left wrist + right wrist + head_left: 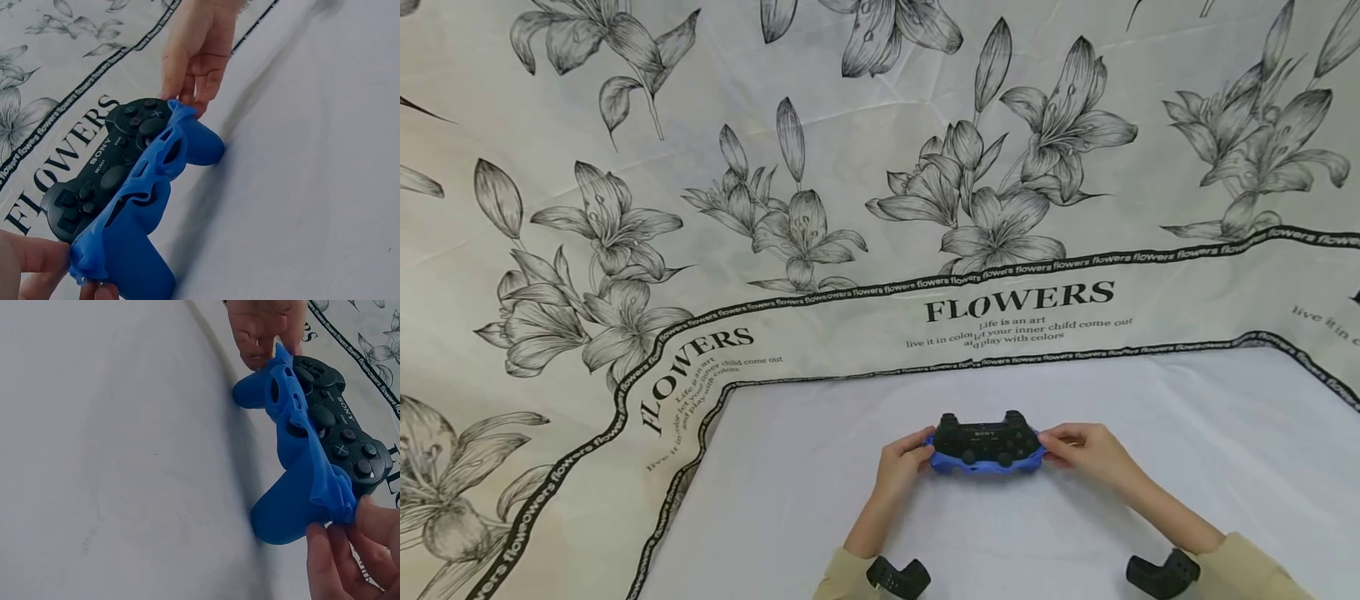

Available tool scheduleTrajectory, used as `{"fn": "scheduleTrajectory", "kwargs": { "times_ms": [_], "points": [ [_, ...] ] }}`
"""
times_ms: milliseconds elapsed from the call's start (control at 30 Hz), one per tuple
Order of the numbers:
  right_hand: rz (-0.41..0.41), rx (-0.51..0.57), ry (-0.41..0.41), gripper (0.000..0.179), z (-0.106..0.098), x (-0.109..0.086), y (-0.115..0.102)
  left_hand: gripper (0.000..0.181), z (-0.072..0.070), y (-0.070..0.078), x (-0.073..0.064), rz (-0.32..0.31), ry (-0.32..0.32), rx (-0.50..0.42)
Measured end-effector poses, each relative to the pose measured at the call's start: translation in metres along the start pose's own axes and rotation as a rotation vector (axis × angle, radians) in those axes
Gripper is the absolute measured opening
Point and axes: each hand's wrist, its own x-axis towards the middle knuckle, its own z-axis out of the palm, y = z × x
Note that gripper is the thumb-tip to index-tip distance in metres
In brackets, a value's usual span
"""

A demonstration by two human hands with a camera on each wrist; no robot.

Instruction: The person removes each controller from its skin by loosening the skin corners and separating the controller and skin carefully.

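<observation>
A black game controller [985, 437] marked SONY sits partly inside a blue silicone cover [988, 465]. In both wrist views the cover [134, 250] wraps the grips and lower side, while the button face [340, 428] is bare and the cover's edge lies bunched along it. At the controller's left end my left hand [901, 462] pinches the cover between thumb and fingers. My right hand [1090, 450] pinches the cover's right end in the same way. What lies beneath the controller is hidden.
The white tabletop cloth [790, 467] spreads under both hands. Behind it rises a flower-printed cloth [820, 183] with black lettered borders. Beige sleeves and black wrist devices [1161, 573] show at the lower edge.
</observation>
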Motion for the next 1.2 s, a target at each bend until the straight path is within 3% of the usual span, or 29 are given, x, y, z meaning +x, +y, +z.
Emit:
{"fn": "scheduleTrajectory", "kwargs": {
  "times_ms": [267, 433, 833, 1200],
  "points": [
    [0.100, 0.072, -0.114, 0.044, -0.010, 0.009, -0.003, 0.035, -0.002, 0.004, 0.002, -0.056, -0.011, -0.054],
    [0.131, 0.015, -0.115, 0.038, -0.011, 0.011, -0.014, 0.038, -0.004, 0.002, 0.006, -0.109, -0.047, -0.087],
    [0.133, -0.130, -0.060, 0.027, -0.007, 0.011, -0.022, 0.042, 0.000, -0.006, 0.005, -0.108, -0.111, -0.185],
    [0.127, -0.153, -0.041, 0.026, -0.006, 0.015, -0.022, 0.035, 0.001, -0.006, 0.016, -0.053, -0.053, -0.057]
  ]
}}
